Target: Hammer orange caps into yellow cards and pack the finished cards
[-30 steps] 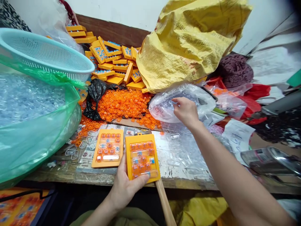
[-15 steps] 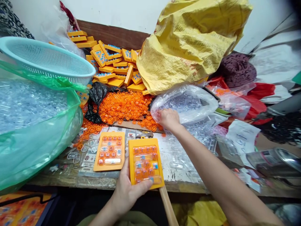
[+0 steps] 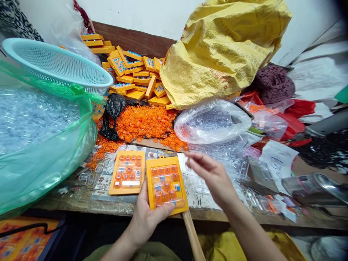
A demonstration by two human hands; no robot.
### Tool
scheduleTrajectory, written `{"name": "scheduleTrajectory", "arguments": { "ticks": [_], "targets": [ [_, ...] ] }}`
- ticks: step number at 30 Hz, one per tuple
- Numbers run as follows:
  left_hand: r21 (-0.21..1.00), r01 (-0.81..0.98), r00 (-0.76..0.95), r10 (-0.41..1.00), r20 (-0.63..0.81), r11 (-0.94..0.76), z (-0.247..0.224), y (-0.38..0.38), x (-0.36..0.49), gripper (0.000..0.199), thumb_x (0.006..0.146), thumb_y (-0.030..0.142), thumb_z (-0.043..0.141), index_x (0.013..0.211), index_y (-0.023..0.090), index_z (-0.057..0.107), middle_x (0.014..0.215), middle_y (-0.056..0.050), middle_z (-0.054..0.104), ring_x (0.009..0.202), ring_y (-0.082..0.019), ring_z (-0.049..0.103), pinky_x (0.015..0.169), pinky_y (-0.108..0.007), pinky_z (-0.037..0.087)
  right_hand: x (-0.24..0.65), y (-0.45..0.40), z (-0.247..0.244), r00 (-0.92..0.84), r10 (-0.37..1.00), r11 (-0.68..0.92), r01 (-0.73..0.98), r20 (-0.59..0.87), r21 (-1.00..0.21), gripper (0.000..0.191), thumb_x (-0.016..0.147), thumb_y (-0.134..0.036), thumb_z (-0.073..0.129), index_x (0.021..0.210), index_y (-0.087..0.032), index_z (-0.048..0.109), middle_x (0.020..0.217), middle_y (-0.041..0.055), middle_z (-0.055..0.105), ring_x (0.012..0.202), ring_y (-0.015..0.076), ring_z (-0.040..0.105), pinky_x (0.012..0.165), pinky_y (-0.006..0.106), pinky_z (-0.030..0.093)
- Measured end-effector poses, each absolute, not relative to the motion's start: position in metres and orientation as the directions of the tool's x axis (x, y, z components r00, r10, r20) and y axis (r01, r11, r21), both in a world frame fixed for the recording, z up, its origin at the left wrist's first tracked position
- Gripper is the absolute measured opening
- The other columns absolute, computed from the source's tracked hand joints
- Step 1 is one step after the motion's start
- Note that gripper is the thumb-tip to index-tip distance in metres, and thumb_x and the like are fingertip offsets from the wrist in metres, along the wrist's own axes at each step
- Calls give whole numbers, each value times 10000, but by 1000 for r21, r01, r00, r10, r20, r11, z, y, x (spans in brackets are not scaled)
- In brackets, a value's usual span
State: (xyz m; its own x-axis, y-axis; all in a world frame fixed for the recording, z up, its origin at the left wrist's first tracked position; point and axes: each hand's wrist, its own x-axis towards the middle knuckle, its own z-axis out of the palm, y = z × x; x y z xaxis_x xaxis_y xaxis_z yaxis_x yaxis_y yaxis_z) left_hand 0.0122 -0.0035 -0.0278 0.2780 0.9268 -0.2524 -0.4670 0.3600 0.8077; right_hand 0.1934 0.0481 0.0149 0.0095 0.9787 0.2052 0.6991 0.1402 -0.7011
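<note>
Your left hand point(image 3: 145, 217) grips the orange tray point(image 3: 166, 185) at the table's point(image 3: 206, 203) near edge, beside a second tray point(image 3: 127, 172); your right hand point(image 3: 213, 175) hovers open just right of it, holding nothing visible, and no print is readable anywhere.

We see a glossy orange plastic calculator shell point(image 3: 166, 185) with clear shiny keys, a rough, worn wooden bench point(image 3: 81, 203), a crinkled woven yellow plastic sack point(image 3: 223, 50) far right, a thin translucent green plastic bag point(image 3: 46, 145) left, and a matt perforated plastic colander point(image 3: 57, 65).
</note>
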Motion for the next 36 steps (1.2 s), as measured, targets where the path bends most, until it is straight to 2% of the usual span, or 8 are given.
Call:
{"name": "scheduleTrajectory", "arguments": {
  "ticks": [2, 4, 9, 16, 26, 29, 32, 36],
  "targets": [
    [813, -468, 255, 934, -252, 347, -27, -4, 13, 607, 672, 250, 747, 1183, 141, 439, 1135, -137, 673, 1013, -284, 651, 909, -396, 513, 187, 17, 8, -2, 995, 87, 429, 96, -899, 188, 855, -341, 570, 958, -226, 678, 841, 34, 711, 727, 158, 667, 628, 260, 532],
    [830, -445, 223, 939, -260, 336, -24, -5, 15, 606, 667, 255, 746, 1181, 146, 443, 1133, -126, 675, 1008, -267, 655, 899, -371, 520, 182, -3, 0, 19, 995, 86, 318, 97, -944, 125, 813, -290, 635, 900, -238, 708, 807, 24, 677, 727, 151, 645, 643, 254, 525],
    [916, -279, 135, 957, -259, 287, -17, -12, 20, 570, 663, 283, 727, 1158, 163, 471, 1086, -89, 687, 968, -224, 669, 874, -316, 529, 173, -15, -13, 99, 971, 173, 341, 219, -924, 132, 767, -209, 675, 886, -245, 721, 769, 15, 622, 702, 141, 597, 634, 249, 504],
    [960, -154, 64, 972, -225, 233, -8, -22, 15, 508, 670, 274, 672, 1128, 178, 475, 1015, -63, 691, 900, -194, 681, 835, -279, 540, 163, -14, -1, 289, 948, 70, 227, 135, -971, 212, 608, -245, 798, 720, -211, 622, 666, -18, 595, 602, 128, 562, 576, 225, 487],
    [993, 25, -63, 991, -116, 118, -18, -32, 6, 530, 699, 303, 663, 1165, 164, 452, 1053, -89, 675, 911, -207, 674, 864, -298, 530, 156, -15, 3, 272, 961, -66, 66, -46, -996, 274, 532, -297, 850, 637, -198, 617, 632, -23, 604, 616, 125, 548, 592, 224, 469],
    [995, 50, 10, 996, -92, 92, -23, -31, -4, 531, 704, 299, 686, 1173, 170, 476, 1062, -104, 679, 923, -234, 675, 863, -317, 536, 152, -13, 5, 252, 962, -87, -67, -102, -994, 394, 477, -278, 882, 743, -217, 598, 756, -13, 648, 720, 150, 616, 666, 241, 507],
    [991, 51, 51, 990, -128, 126, -23, -31, -12, 646, 659, 303, 745, 1231, 176, 471, 1127, -126, 666, 994, -274, 658, 907, -343, 521, 148, -13, 8, 85, 977, -176, -205, -196, -963, 572, 520, -302, 874, 1002, -251, 571, 975, 31, 695, 885, 195, 662, 769, 289, 527],
    [970, -81, -8, 973, -232, 231, -10, -33, -17, 614, 660, 333, 739, 1216, 197, 516, 1088, -95, 688, 953, -271, 674, 866, -333, 541, 140, -10, 8, 2, 977, -207, -206, -212, -956, 568, 555, -328, 859, 1046, -224, 592, 976, 55, 713, 879, 210, 676, 787, 313, 532]
  ]
}}
